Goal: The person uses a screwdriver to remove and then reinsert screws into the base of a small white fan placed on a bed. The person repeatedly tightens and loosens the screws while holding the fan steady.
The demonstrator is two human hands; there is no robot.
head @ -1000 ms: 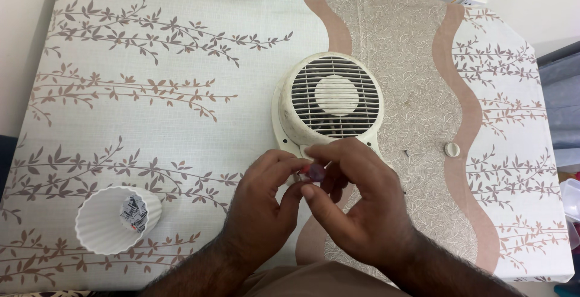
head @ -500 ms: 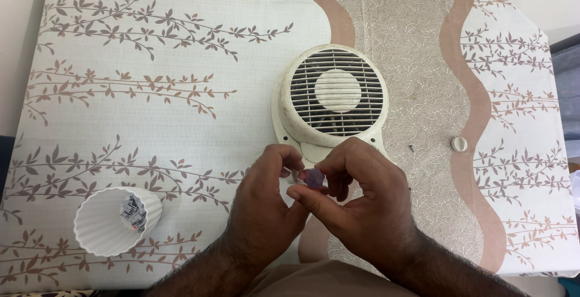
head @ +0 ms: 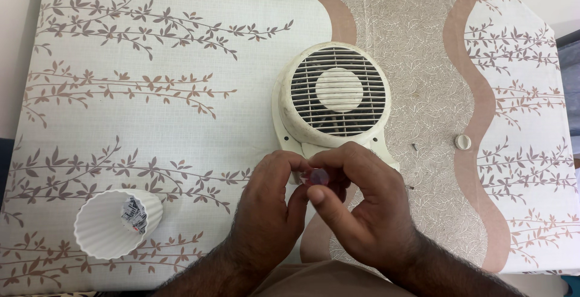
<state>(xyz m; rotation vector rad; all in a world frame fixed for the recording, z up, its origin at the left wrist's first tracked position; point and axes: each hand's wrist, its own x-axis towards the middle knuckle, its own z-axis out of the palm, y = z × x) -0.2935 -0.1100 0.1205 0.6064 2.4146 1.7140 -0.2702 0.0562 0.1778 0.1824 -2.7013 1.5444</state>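
Head view, lower centre of the frame: the left hand (head: 266, 212) and right hand (head: 362, 212) pinch a small reddish knob (head: 318, 178) between their fingertips, at the base of the cream fan (head: 335, 100) lying flat on the tabletop (head: 151, 49). Seemingly a fiddly fastening step needing a steady twist.

The fan (head: 331, 100) was cream; the ribbed cup (head: 112, 223) white; the tabletop (head: 151, 61) cloth bore brown leafy vines.
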